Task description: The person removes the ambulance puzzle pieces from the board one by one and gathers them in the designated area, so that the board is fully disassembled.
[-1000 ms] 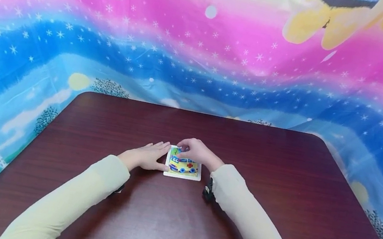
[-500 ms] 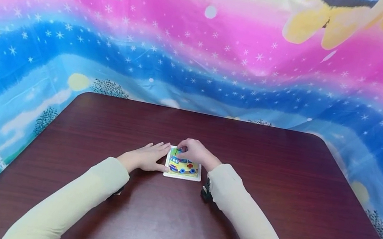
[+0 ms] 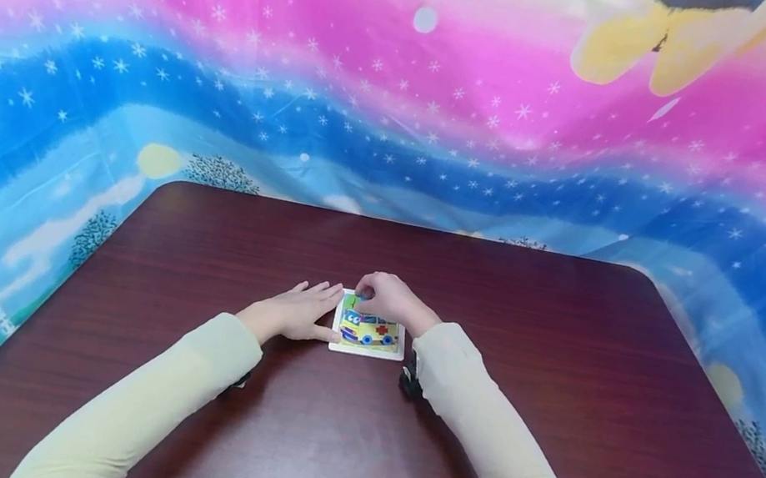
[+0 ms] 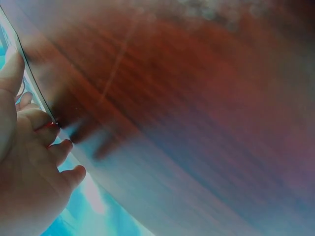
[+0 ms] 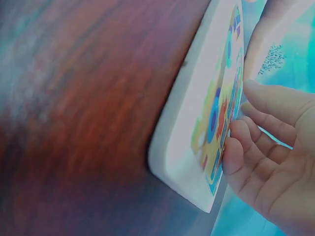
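A small square picture puzzle [image 3: 365, 352] with a white border lies flat on the table and shows a yellow ambulance with a red cross. At its left side my left hand [image 3: 290, 315] is spread palm down, thumb at the near corner and fingertips by the far corner. Over the upper part of the picture, my right hand [image 3: 392, 297] bends its fingers down. A bit of blue shows by its fingertips in the head view; whether it is a loose piece or part of the print is unclear. In the right wrist view the fingertips [image 5: 233, 156] are against the puzzle's face.
The dark wooden table [image 3: 350, 436] has rounded far corners. Behind and beside it hangs a cartoon-printed cloth [image 3: 402, 124] in pink and blue. A black wrist device [image 3: 411, 381] sits under the right cuff.
The right hand shifts very slightly over the picture, its fingertips drawing a little closer together. The left hand stays in place at the puzzle's edge. The view tilts a touch.
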Demonstrator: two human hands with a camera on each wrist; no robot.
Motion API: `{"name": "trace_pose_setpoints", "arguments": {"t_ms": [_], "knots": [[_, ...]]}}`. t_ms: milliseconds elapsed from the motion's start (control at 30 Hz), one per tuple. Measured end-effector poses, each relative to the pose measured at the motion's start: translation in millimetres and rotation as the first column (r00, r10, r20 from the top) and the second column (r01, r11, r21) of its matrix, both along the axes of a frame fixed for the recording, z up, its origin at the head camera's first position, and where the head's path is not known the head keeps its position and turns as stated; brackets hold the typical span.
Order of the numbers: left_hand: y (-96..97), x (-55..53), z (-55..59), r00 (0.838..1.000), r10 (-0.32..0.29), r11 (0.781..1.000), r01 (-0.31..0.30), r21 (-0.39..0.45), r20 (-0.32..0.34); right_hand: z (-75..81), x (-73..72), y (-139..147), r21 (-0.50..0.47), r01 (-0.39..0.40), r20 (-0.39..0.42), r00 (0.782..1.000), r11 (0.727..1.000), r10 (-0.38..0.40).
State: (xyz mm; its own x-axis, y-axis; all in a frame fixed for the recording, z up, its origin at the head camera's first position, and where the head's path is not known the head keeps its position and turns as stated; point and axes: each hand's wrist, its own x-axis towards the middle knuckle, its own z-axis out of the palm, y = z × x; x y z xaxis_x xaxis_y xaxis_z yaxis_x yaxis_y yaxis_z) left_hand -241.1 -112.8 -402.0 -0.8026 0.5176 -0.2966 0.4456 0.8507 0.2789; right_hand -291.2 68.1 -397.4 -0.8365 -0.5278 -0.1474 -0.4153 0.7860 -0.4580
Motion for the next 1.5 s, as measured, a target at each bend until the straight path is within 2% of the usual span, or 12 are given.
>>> {"name": "trace_pose_setpoints", "arguments": {"t_ms": [500,833,1067,1267,1500], "knots": [[0.6,2.9,1.3,1.0,-0.007,1.0,0.006,-0.026,-0.023,1.0,2.8,-1.8,0.005,0.022,-0.024,0.999,1.0,-0.022],[0.6,3.2,0.8,1.0,-0.005,1.0,0.005,-0.015,-0.028,-2.5,0.5,-1.6,-0.066,0.046,-0.004,0.999,0.997,-0.047],[1.2,3.6,1.8,1.0,-0.005,1.0,0.004,-0.015,-0.024,-5.0,-1.4,-1.6,-0.087,0.034,-0.04,0.998,0.996,-0.037],[1.3,4.0,3.6,1.0,0.001,1.0,-0.001,-0.024,-0.013,-4.9,-1.2,-0.9,-0.103,0.019,-0.012,1.0,0.994,-0.021],[1.2,1.9,0.2,1.0,-0.01,0.999,0.008,-0.051,-0.029,-5.1,-0.1,0.0,-0.052,-0.029,-0.051,0.998,0.998,0.027]]}}
